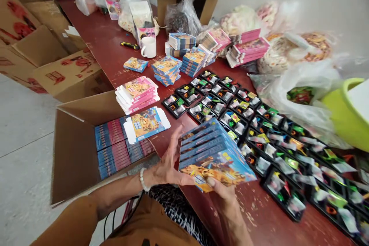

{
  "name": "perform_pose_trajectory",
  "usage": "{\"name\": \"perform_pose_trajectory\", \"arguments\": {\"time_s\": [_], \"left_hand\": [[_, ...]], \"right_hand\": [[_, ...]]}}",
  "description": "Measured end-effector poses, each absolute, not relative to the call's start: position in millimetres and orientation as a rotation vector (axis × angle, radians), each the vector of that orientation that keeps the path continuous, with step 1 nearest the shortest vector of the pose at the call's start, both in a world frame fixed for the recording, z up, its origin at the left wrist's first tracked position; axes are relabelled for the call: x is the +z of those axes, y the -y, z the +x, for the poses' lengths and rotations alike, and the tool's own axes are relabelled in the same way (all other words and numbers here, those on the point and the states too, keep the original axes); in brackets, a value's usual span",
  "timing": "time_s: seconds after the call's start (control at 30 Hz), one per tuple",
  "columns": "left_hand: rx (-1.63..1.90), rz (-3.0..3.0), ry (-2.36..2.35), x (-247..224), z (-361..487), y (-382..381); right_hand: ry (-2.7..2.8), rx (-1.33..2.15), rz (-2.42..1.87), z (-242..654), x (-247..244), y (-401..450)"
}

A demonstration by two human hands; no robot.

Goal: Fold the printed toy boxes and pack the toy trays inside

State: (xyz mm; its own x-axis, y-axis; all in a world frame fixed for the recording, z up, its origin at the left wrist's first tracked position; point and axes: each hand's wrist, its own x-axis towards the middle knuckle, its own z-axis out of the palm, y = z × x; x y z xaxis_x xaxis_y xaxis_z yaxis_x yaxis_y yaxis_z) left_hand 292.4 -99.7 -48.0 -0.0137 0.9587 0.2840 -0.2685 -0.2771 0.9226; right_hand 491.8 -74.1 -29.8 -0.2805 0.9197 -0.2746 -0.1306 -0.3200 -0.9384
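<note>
In front of my body I hold a tilted stack of several flat blue printed boxes [213, 157] between both hands. My left hand [167, 167] is against the stack's left side, its thumb along the lower edge and its fingers reaching up the side. From below, my right hand [223, 192] grips the near edge, thumb on the front box's picture; its other fingers are hidden. To the left, an unfolded blue box [148, 123] with white flaps lies at the table's edge. Black trays [284, 192] filled with small colourful pieces and white packets sit on the right.
An open carton [67, 153] packed with blue and pink boxes stands left of the red table [95, 32]. Pink flat boxes [138, 94], stacked blue boxes [165, 67] and a white mug [148, 47] stand further back. A yellow-green tub [343, 103] and plastic bags are at right.
</note>
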Motion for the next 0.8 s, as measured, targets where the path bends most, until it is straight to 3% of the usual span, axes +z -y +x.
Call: {"name": "perform_pose_trajectory", "arguments": {"time_s": [0.23, 0.37, 0.47, 0.6, 0.7, 0.8], "left_hand": [[1.707, 0.814, -0.973, -1, 271, 94], [1.79, 0.67, -0.852, 9, 231, 83], [1.843, 0.507, -0.842, 18, 187, 69], [2.066, 0.543, -0.999, 49, 100, 24], [2.204, 0.559, -1.091, 70, 34, -40], [2.102, 0.323, -1.229, 72, -6, -116]], "right_hand": [[0.933, 1.91, -0.943, 401, -4, 70], [1.356, 1.811, -0.935, 394, -10, 52], [1.743, 1.423, -0.904, 406, -24, 38], [1.898, 0.754, -1.184, 448, -66, 41], [1.912, 0.585, -1.27, 479, -96, 50], [1.976, 0.546, -1.274, 489, -108, 56]]}}
